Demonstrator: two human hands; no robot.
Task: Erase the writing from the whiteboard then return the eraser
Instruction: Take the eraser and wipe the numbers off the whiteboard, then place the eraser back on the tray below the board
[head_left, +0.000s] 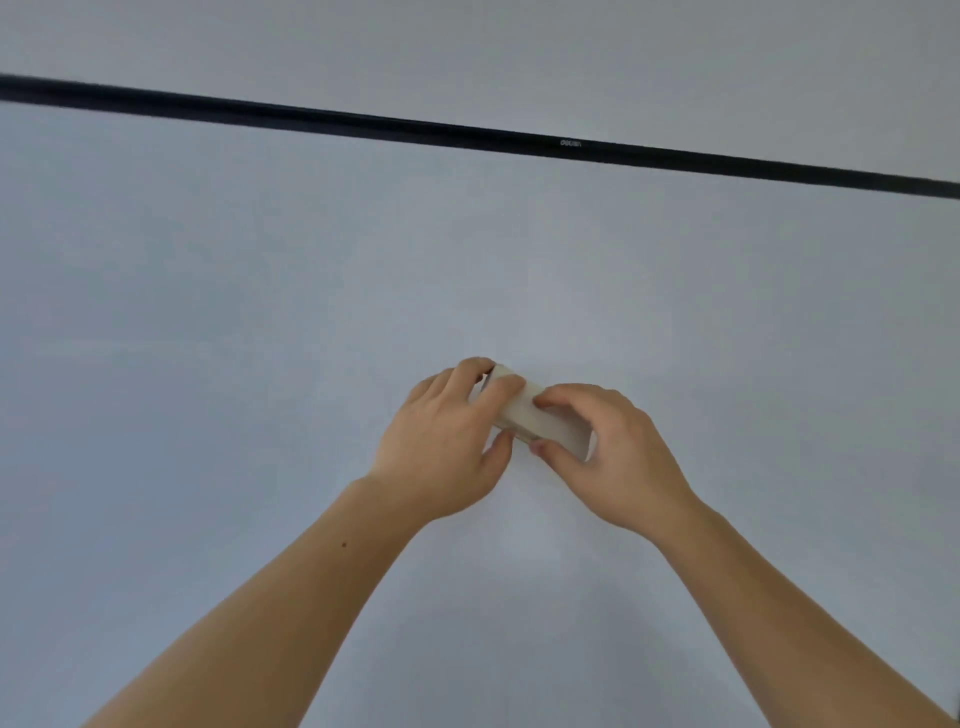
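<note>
The whiteboard (260, 286) fills most of the head view, and no writing shows on the part I can see. A whitish, block-shaped eraser (530, 413) lies against the board near the middle. My left hand (447, 441) grips its left end, fingers over the top and thumb below. My right hand (608, 447) grips its right end the same way. Both hands cover much of the eraser.
The board's black top frame (467, 132) runs slanted across the upper view, with a small logo on it. A pale wall (519, 52) lies above the frame. My bare forearms reach up from the bottom edge.
</note>
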